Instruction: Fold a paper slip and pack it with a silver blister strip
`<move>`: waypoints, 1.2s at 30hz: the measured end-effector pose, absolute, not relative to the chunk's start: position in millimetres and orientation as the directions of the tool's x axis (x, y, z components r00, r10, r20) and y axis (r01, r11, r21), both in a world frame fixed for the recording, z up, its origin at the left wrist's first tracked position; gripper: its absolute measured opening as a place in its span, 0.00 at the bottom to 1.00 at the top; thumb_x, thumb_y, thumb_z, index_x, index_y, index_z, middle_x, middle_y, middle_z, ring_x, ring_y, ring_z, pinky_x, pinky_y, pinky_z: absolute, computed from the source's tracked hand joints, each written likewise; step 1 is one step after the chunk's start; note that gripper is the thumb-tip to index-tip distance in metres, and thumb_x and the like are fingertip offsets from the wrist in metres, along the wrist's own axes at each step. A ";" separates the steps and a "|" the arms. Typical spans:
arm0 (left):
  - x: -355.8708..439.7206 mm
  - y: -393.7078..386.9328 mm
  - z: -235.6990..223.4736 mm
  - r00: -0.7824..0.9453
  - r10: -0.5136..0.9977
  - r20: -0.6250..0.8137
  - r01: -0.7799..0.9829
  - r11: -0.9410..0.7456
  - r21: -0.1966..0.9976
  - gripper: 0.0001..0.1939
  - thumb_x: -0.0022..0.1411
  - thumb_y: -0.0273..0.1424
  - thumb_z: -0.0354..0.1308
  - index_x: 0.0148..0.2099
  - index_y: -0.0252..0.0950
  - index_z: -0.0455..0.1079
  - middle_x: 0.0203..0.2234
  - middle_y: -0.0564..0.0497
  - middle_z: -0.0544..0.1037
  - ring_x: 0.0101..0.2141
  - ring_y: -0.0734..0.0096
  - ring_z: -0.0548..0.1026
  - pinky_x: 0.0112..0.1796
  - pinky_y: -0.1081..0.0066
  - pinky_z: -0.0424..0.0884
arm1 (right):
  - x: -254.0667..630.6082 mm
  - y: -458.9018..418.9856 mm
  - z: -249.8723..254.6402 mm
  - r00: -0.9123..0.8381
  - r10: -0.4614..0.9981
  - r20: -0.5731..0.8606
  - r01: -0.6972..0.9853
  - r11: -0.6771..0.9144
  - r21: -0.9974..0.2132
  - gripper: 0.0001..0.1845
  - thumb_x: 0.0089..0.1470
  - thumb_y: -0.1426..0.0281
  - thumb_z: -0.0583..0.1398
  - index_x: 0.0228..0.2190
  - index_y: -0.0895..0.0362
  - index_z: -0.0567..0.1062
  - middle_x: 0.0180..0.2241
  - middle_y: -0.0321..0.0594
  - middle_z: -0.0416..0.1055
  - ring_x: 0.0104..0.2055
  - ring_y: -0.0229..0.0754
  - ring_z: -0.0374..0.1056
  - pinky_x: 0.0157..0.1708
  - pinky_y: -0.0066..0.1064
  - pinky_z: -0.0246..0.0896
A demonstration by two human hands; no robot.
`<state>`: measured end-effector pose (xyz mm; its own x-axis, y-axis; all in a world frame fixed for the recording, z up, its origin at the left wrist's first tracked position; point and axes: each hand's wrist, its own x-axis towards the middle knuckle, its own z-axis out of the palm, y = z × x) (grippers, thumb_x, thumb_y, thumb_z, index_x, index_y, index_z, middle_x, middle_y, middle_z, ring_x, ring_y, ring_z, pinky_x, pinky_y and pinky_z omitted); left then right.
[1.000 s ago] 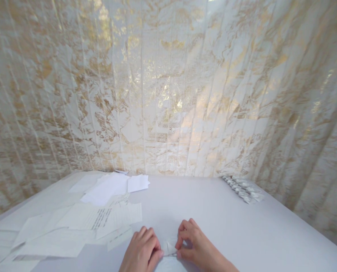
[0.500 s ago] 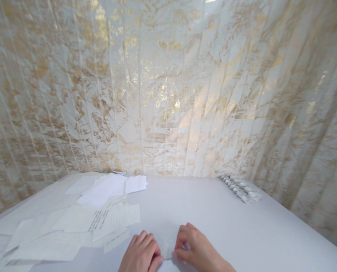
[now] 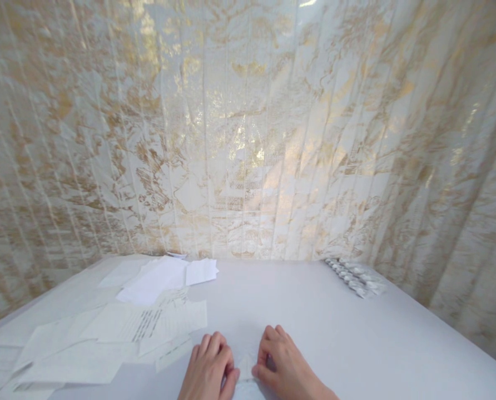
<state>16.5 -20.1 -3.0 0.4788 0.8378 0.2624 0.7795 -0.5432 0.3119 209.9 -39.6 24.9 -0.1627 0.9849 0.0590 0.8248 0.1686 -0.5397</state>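
Low in the middle of the head view, a small see-through plastic piece [image 3: 245,369], perhaps a little bag, lies on the white table between my hands. Its edges and contents are too faint to make out. My left hand [image 3: 211,365] is at its left side, fingers curled down and thumb tip against the plastic. On the other side my right hand [image 3: 282,362] pinches its edge between thumb and bent fingers. Both palms face down, close to the table top.
Overlapping printed paper sheets [image 3: 106,333] cover the table's left side. Behind them lie blank white papers [image 3: 158,279] and a small stack of white slips [image 3: 201,271]. A row of clear packets with silvery contents [image 3: 354,278] sits back right. A patterned curtain [image 3: 248,139] hangs behind.
My left hand has shifted slightly forward and its fingers have straightened a little. My right hand has moved slightly left. The plastic between them looks flatter.
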 end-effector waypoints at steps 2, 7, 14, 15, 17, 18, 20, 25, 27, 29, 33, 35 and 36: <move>16.5 -21.0 -1.5 0.473 0.841 0.264 0.779 -0.539 0.322 0.06 0.59 0.24 0.55 0.31 0.39 0.66 0.37 0.50 0.73 0.41 0.60 0.69 0.41 0.63 0.62 | 212.0 -39.8 23.7 -0.177 0.982 0.059 0.811 0.180 -0.557 0.05 0.47 0.79 0.67 0.27 0.58 0.79 0.38 0.42 0.73 0.46 0.48 0.66 0.49 0.38 0.58; 16.9 -23.0 2.6 0.464 0.853 0.238 0.781 -0.521 0.344 0.05 0.59 0.23 0.54 0.32 0.39 0.66 0.37 0.50 0.73 0.41 0.60 0.70 0.41 0.63 0.61 | 212.9 -40.1 18.4 -0.208 0.975 0.084 0.800 0.219 -0.559 0.07 0.45 0.80 0.66 0.28 0.57 0.77 0.40 0.41 0.71 0.46 0.47 0.64 0.48 0.38 0.57; 15.5 -22.2 5.6 0.444 0.881 0.162 0.763 -0.466 0.448 0.08 0.57 0.25 0.54 0.38 0.41 0.68 0.41 0.50 0.75 0.45 0.59 0.69 0.44 0.62 0.60 | 214.2 -40.7 23.1 -0.195 0.979 0.057 0.764 0.188 -0.618 0.16 0.40 0.83 0.62 0.32 0.55 0.76 0.40 0.39 0.70 0.47 0.47 0.64 0.50 0.38 0.56; 15.3 -22.1 5.5 0.449 0.879 0.158 0.757 -0.468 0.456 0.09 0.57 0.25 0.55 0.40 0.41 0.69 0.42 0.50 0.75 0.46 0.58 0.69 0.45 0.62 0.60 | 215.9 -40.4 24.9 -0.203 0.978 0.048 0.749 0.186 -0.635 0.17 0.39 0.84 0.61 0.32 0.54 0.76 0.40 0.38 0.69 0.47 0.47 0.64 0.50 0.38 0.56; 14.9 -22.2 4.9 0.460 0.873 0.162 0.741 -0.479 0.470 0.11 0.57 0.25 0.55 0.43 0.43 0.71 0.43 0.50 0.75 0.47 0.58 0.69 0.46 0.61 0.60 | 220.1 -39.5 27.9 -0.221 0.975 0.026 0.726 0.182 -0.663 0.19 0.38 0.85 0.60 0.32 0.54 0.77 0.40 0.38 0.69 0.47 0.46 0.64 0.51 0.37 0.56; 14.8 -22.3 4.4 0.464 0.869 0.169 0.732 -0.484 0.479 0.13 0.58 0.25 0.55 0.44 0.43 0.71 0.43 0.50 0.75 0.47 0.57 0.69 0.46 0.61 0.60 | 222.2 -38.8 28.8 -0.229 0.973 0.019 0.717 0.182 -0.673 0.19 0.38 0.85 0.60 0.33 0.54 0.77 0.40 0.38 0.69 0.48 0.46 0.64 0.52 0.37 0.56; 14.8 -22.8 3.1 0.475 0.860 0.188 0.711 -0.500 0.494 0.16 0.58 0.24 0.55 0.47 0.44 0.72 0.43 0.50 0.75 0.46 0.57 0.69 0.46 0.61 0.61 | 225.8 -37.3 28.6 -0.244 0.970 0.011 0.702 0.184 -0.688 0.19 0.37 0.85 0.60 0.33 0.55 0.77 0.40 0.38 0.68 0.49 0.47 0.63 0.54 0.38 0.55; 15.8 -24.2 1.6 0.505 0.836 0.215 0.675 -0.537 0.506 0.16 0.59 0.24 0.54 0.47 0.44 0.74 0.42 0.49 0.75 0.46 0.58 0.69 0.46 0.62 0.62 | 222.4 -35.8 17.5 -0.197 0.979 0.058 0.679 0.179 -0.712 0.15 0.44 0.80 0.58 0.34 0.54 0.76 0.38 0.38 0.71 0.47 0.47 0.64 0.52 0.40 0.55; 16.5 -24.7 2.1 0.498 0.840 0.215 0.681 -0.532 0.504 0.15 0.59 0.24 0.54 0.46 0.43 0.74 0.42 0.49 0.75 0.46 0.59 0.69 0.46 0.62 0.62 | 217.2 -36.5 12.8 -0.169 0.981 0.098 0.704 0.190 -0.684 0.14 0.45 0.78 0.59 0.35 0.54 0.75 0.39 0.38 0.71 0.46 0.48 0.64 0.51 0.41 0.56; 17.0 -24.9 2.3 0.489 0.846 0.214 0.689 -0.524 0.500 0.15 0.59 0.23 0.54 0.46 0.43 0.73 0.42 0.49 0.75 0.45 0.59 0.69 0.45 0.62 0.62 | 214.1 -37.3 10.8 -0.174 0.978 0.114 0.729 0.206 -0.653 0.16 0.42 0.78 0.59 0.36 0.54 0.75 0.41 0.38 0.71 0.47 0.49 0.64 0.50 0.41 0.55; 16.4 -24.2 -0.3 0.490 0.841 0.227 0.693 -0.534 0.484 0.13 0.60 0.25 0.55 0.45 0.43 0.74 0.42 0.50 0.75 0.45 0.58 0.70 0.45 0.62 0.62 | 219.8 -37.2 14.9 -0.244 0.966 0.084 0.710 0.237 -0.663 0.23 0.36 0.81 0.55 0.36 0.54 0.73 0.41 0.38 0.72 0.47 0.48 0.64 0.51 0.40 0.55; 16.1 -23.6 -2.6 0.497 0.833 0.241 0.697 -0.549 0.462 0.12 0.61 0.26 0.55 0.45 0.43 0.74 0.42 0.49 0.75 0.45 0.58 0.70 0.45 0.62 0.62 | 224.5 -37.2 18.1 -0.268 0.960 0.084 0.679 0.251 -0.690 0.22 0.35 0.81 0.55 0.36 0.54 0.73 0.40 0.39 0.72 0.47 0.47 0.65 0.51 0.40 0.56; 16.2 -23.5 -3.5 0.500 0.830 0.247 0.700 -0.555 0.449 0.12 0.61 0.26 0.55 0.45 0.43 0.74 0.41 0.49 0.75 0.45 0.58 0.70 0.45 0.62 0.62 | 225.6 -37.5 19.2 -0.275 0.957 0.094 0.665 0.260 -0.700 0.21 0.37 0.81 0.55 0.35 0.54 0.73 0.39 0.39 0.72 0.47 0.47 0.66 0.51 0.40 0.56</move>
<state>16.2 -23.5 -3.5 0.4997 0.8302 0.2471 0.7005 -0.5551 0.4485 225.6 -37.5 19.2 -0.2754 0.9567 0.0940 0.6653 0.2603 -0.6998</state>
